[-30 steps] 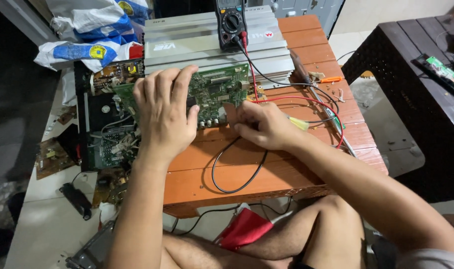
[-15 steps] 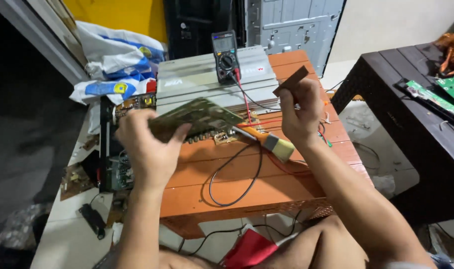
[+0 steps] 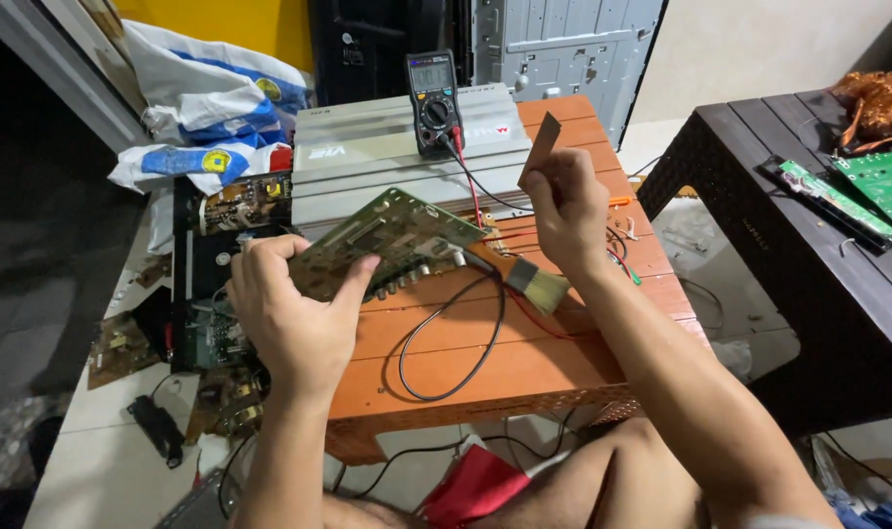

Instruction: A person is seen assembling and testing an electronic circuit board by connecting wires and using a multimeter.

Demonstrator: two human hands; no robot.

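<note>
The green printed circuit board (image 3: 387, 240) is lifted clear of the orange slatted wooden desk (image 3: 524, 362) and tilted, its near-left corner clamped in the left hand (image 3: 294, 318), thumb on top and fingers curled beneath. Above the board's right end, the right hand (image 3: 563, 211) is raised and pinches a small flat brown strip (image 3: 542, 142) upright between thumb and fingertips; what the strip is made of cannot be told.

Just beyond the board's right edge a wooden-handled paintbrush with pale bristles (image 3: 524, 276) lies on the desk. Behind the board sits a long grey ribbed metal casing (image 3: 367, 152), and on that casing stands a black digital multimeter (image 3: 434, 98), whose red and black test leads (image 3: 456, 343) trail down past the board and loop over the desk in front. Left of the board, off the desk, lie more opened electronics chassis (image 3: 211, 284). Well to the board's right stands a dark brown side table (image 3: 759, 225).

To handle the board well, the grip should probably stay on its edge, clear of the components, and keep the board steady so it does not snag the leads.
</note>
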